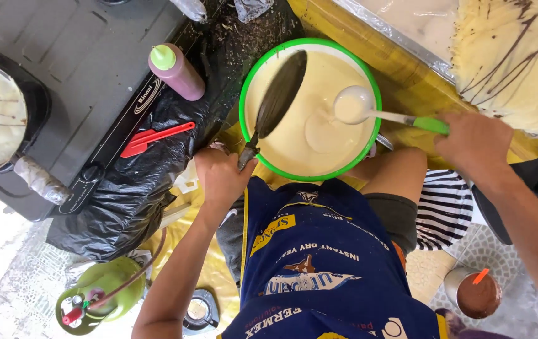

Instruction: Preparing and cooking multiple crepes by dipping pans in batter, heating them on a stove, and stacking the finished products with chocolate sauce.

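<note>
floor stall, yellow sheet (pixel 400 75) | left hand (pixel 222 176) gripped pan (pixel 280 94) handle, pan tilted over batter bowl (pixel 309 107) | right hand (pixel 473 141) closed on ladle (pixel 353 105), cup full, above batter | best kept low over the pan, poured slowly

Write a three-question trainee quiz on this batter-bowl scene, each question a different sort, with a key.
1. True or false: the left hand holds a small dark pan tilted over the green-rimmed bowl of pale batter.
2. What does the right hand hold?
A. a red spatula
B. a green-handled ladle
C. a squeeze bottle
3. Fill in: the squeeze bottle standing on the stove has a ____ cap.

Key
1. True
2. B: the ladle has batter in its cup, over the bowl.
3. Green
</note>
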